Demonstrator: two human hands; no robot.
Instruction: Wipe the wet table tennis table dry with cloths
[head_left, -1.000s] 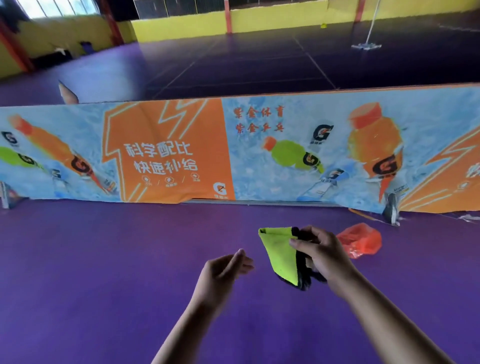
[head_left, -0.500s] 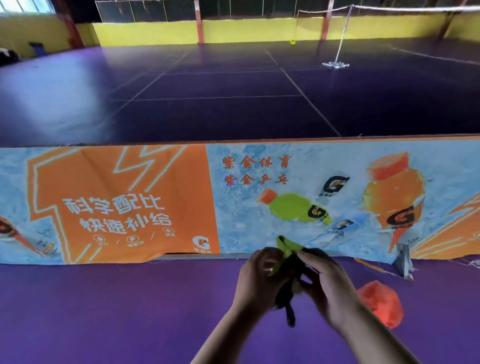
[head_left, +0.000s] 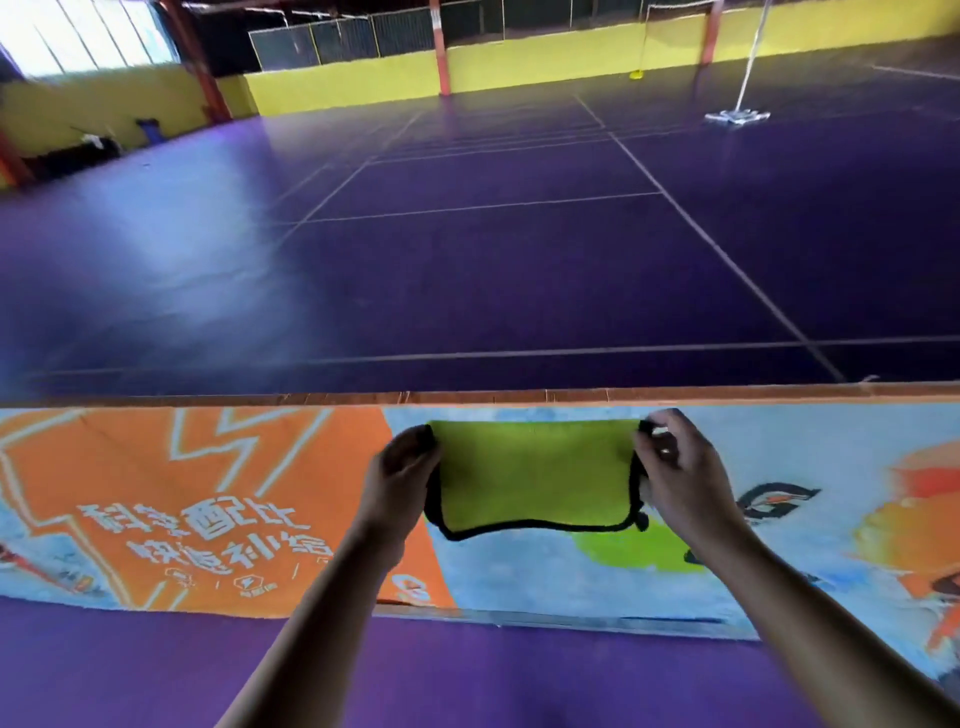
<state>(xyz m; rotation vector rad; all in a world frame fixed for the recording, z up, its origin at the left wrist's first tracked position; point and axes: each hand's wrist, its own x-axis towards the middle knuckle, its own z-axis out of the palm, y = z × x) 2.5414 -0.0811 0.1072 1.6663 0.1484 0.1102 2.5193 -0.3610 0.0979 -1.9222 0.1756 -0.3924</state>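
Head view: your left hand (head_left: 400, 467) and right hand (head_left: 675, 462) each pinch one short edge of the green cloth (head_left: 535, 478), so it hangs stretched flat between them, in front of the printed barrier (head_left: 208, 493). You seem to hold it spread like this to open a broad wiping face. Its black-trimmed lower edge sags below your hands. The wet desk is not in view, so wiping looks not yet begun. The purple floor (head_left: 156, 675) lies beneath your forearms.

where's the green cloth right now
In the head view, the cloth is at mid-frame, held up and stretched between the left hand and the right hand, in front of the banner.
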